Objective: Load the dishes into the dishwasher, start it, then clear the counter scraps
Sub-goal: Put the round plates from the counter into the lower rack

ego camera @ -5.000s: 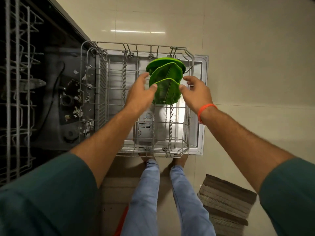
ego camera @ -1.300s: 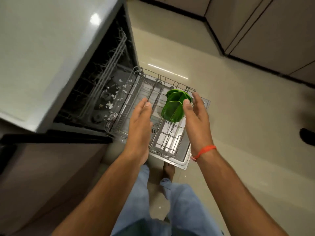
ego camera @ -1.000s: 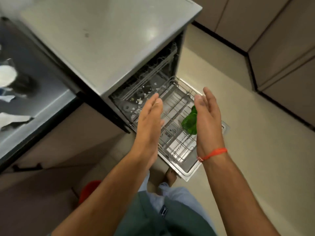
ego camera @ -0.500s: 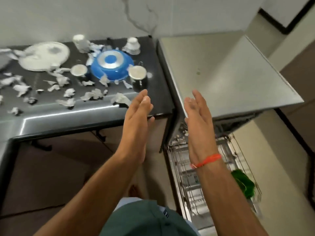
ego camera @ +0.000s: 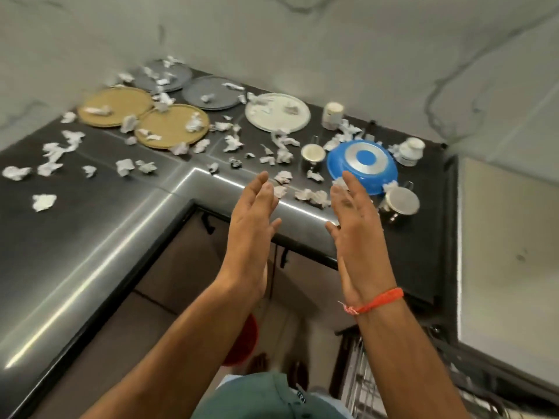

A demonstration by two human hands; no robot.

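Dark L-shaped desk [ego camera: 90, 237] against a marbled wall. Blue bowl [ego camera: 362, 166] sits upside down, base up; left of it five plates: two tan, two grey, one white [ego camera: 277, 111]. Paper scraps all around. Left hand [ego camera: 252, 225] and right hand [ego camera: 355, 234] hover flat-fingered just short of the bowl, holding nothing.

The counter [ego camera: 90, 213] holds two tan plates [ego camera: 115, 106], two gray plates [ego camera: 211, 92] and one white plate [ego camera: 277, 112]. There is one blue bowl [ego camera: 362, 166]. There are two shiny metal cups [ego camera: 401, 201] and two white cups [ego camera: 332, 115]. Crumpled paper scraps [ego camera: 44, 202] lie all over, too many to count. Two hands [ego camera: 252, 225] are up.
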